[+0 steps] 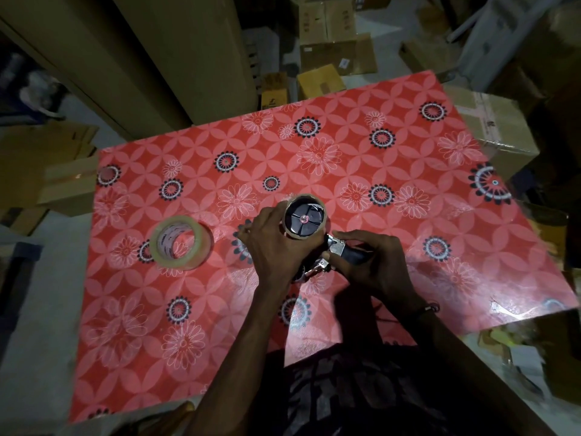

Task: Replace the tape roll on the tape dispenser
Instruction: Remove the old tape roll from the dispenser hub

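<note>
A hand-held tape dispenser (333,253) with a black handle and metal frame is held above the middle of the red flowered table (345,146). Its black hub carries a bare brown cardboard core (304,219) with almost no tape on it. My left hand (272,247) grips the core from the left side, fingers curled round its rim. My right hand (374,262) grips the dispenser's handle and frame. A full roll of clear tape (180,242) lies flat on the table to the left of my left hand, apart from it.
Tall cardboard sheets (151,58) lean behind the table's far left corner. Cardboard boxes (336,45) crowd the floor beyond the table, with more boxes (500,127) on the right and boxes (63,184) on the left. My dark shirt (361,388) shows at the near edge.
</note>
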Action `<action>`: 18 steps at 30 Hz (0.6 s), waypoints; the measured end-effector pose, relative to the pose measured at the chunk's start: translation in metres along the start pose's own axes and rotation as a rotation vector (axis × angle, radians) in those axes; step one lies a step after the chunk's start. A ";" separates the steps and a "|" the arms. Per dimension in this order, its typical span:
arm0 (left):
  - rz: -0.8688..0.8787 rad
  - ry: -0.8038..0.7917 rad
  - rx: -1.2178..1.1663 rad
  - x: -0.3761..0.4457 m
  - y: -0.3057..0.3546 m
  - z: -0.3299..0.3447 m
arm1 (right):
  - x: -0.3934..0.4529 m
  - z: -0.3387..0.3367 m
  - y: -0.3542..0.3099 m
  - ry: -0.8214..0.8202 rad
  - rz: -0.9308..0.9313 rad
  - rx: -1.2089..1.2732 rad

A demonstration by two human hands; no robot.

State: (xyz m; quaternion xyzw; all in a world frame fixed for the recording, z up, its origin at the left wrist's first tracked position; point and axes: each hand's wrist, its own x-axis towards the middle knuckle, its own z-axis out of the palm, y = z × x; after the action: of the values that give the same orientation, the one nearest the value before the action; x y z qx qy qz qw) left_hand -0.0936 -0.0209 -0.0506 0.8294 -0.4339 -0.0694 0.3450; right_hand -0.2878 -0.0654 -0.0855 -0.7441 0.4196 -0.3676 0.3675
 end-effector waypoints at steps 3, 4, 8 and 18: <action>-0.021 0.021 -0.092 0.002 0.001 -0.003 | 0.001 0.000 -0.001 0.008 -0.016 -0.014; -0.017 0.030 -0.122 0.002 0.001 -0.004 | 0.002 0.000 -0.001 0.015 -0.018 -0.021; 0.003 0.012 -0.027 0.001 0.003 -0.003 | 0.001 -0.001 -0.004 0.027 -0.021 -0.039; -0.040 0.039 -0.150 0.004 -0.001 -0.001 | 0.004 0.000 -0.007 0.038 -0.042 -0.051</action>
State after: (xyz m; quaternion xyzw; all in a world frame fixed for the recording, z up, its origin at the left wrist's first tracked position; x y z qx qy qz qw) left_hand -0.0902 -0.0227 -0.0493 0.8110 -0.4040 -0.0923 0.4130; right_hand -0.2841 -0.0665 -0.0789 -0.7547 0.4200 -0.3787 0.3327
